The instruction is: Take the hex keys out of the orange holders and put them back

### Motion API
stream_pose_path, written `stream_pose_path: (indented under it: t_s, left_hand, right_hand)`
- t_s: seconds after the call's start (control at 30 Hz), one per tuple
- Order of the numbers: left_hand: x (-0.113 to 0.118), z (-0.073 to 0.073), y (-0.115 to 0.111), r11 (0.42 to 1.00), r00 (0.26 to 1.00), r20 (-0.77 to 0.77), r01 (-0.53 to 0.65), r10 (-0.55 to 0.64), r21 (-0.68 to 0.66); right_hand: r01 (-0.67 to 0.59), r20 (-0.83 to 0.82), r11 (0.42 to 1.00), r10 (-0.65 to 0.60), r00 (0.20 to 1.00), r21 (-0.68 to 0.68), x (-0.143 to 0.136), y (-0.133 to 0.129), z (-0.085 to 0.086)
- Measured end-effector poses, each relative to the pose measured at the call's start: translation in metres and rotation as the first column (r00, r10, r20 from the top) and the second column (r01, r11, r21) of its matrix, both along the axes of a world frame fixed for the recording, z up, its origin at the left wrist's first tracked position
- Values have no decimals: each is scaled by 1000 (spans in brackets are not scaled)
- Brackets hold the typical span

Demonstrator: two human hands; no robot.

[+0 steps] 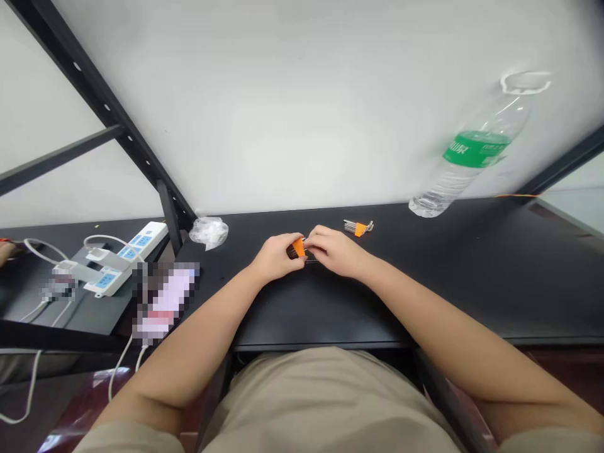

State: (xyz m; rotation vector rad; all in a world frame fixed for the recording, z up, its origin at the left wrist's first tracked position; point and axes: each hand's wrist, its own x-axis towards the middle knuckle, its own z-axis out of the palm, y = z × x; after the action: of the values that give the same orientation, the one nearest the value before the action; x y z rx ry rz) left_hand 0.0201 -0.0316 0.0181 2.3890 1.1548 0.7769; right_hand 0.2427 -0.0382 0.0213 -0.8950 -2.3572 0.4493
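Observation:
My left hand [278,257] is closed around an orange hex key holder [299,247], gripping it between thumb and fingers just above the black table. Against the holder's right side, my right hand [333,250] has its thumb and fingertips pinched together on a thin metal hex key, mostly hidden by the fingers. Another thin metal rod [312,261] shows below the fingertips. Behind my right hand lies a second hex key set [359,228], with several silver keys in an orange holder.
Crumpled clear plastic [209,233] lies at the back left of the table [325,308]. A large empty bottle [465,157] stands at the back right by the wall. To the left are a blurred phone [167,302], a white power strip [127,258] with cables, and a black metal frame [108,107].

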Motion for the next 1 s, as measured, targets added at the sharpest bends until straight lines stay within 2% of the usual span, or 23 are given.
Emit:
stream_pose_path:
  t_s: [0.2, 0.53, 0.67, 0.8, 1.0]
  left_hand:
    - [0, 3, -1, 1000, 999, 33, 5, -5, -18]
    - [1, -1, 2, 999, 998, 65, 22, -19, -48]
    - [-2, -6, 6, 999, 995, 91, -30, 33, -30]
    - [-3, -9, 8, 998, 994, 93, -51, 53, -23]
    - [-2, -10, 7, 999, 997, 70, -20, 22, -30]
  right_hand:
    - [-2, -75, 995, -5, 997, -97, -7, -1, -4]
    - [44, -49, 994, -49, 998, -104, -5, 5, -5]
    - [56, 145, 993, -41, 989, -102, 14, 14, -5]
    - [70, 364, 982, -1, 931, -177, 28, 22, -9]
    - [214, 440, 969, -138, 887, -127, 25, 20, -14]
